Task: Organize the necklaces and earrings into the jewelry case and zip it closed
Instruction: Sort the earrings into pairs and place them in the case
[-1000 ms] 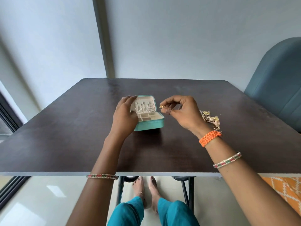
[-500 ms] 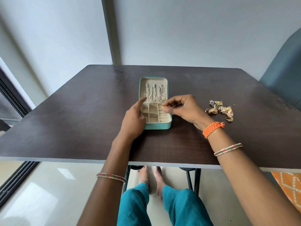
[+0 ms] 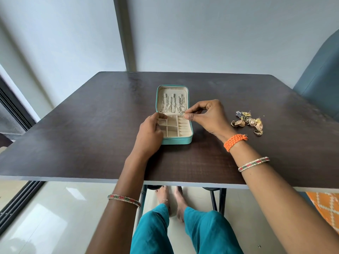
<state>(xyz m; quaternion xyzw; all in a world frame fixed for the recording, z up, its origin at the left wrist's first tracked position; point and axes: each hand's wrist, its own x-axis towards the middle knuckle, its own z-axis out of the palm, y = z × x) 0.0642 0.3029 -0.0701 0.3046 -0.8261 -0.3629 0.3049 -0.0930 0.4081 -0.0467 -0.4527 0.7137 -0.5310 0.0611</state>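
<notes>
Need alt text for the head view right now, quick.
A right hand pinches a small earring over an open teal jewelry case that the left hand steadies on a dark table. More earrings lie right of it.

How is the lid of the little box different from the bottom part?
The lid lies open on the far side; the base is nearer the person. The lid holds three hanging chains; the base is split into small compartments that look empty. The left hand rests on the base, while the right hand pinches a small ring over where the two meet. Both are teal outside and cream inside.
</notes>
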